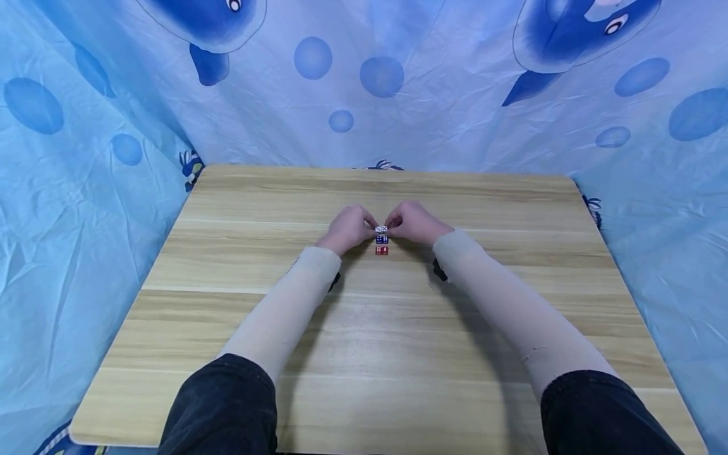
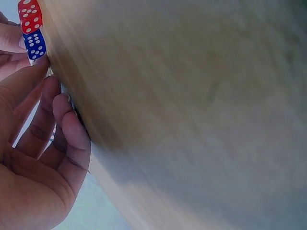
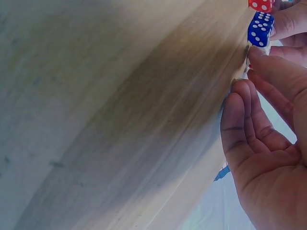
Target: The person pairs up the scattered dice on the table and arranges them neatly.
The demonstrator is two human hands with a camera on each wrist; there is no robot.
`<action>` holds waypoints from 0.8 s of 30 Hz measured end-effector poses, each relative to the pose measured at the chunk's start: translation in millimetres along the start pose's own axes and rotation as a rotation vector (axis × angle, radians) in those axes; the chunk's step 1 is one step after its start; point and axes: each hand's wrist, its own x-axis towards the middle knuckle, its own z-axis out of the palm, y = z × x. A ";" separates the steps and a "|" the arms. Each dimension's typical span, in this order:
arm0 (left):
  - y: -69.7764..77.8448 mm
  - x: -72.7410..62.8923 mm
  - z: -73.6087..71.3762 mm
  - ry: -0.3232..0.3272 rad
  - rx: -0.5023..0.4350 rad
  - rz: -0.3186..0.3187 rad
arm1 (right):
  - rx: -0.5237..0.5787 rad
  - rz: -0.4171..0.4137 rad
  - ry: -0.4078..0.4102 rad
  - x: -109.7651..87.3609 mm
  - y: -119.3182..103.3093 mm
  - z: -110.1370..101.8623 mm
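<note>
Two white dice [image 1: 381, 229] sit side by side on the wooden table, farthest from the person in a short column. Nearer lie a pair of blue dice [image 1: 382, 239], then a pair of red dice [image 1: 382, 251]. My left hand [image 1: 348, 229] pinches the white pair from the left with thumb and fingertips. From the right, my right hand [image 1: 418, 222] pinches at the same pair. Both wrist views show a blue die [image 2: 34, 45] and a red die [image 3: 261, 5] beside the thumbs; fingers mostly hide the white dice there.
The light wooden table [image 1: 375, 354] has rounded corners. A blue curtain [image 1: 443, 126] with whale and bubble prints hangs behind it and along both sides. Shadows of both forearms fall on the tabletop.
</note>
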 end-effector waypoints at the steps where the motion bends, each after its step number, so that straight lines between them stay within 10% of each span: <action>1: 0.0 -0.1 -0.2 -0.003 -0.001 -0.001 | -0.002 0.003 -0.001 -0.3 -0.8 -0.3; 24: -7.0 -2.3 -8.7 -0.033 -0.036 0.015 | -0.001 0.016 -0.007 -1.0 2.5 -3.6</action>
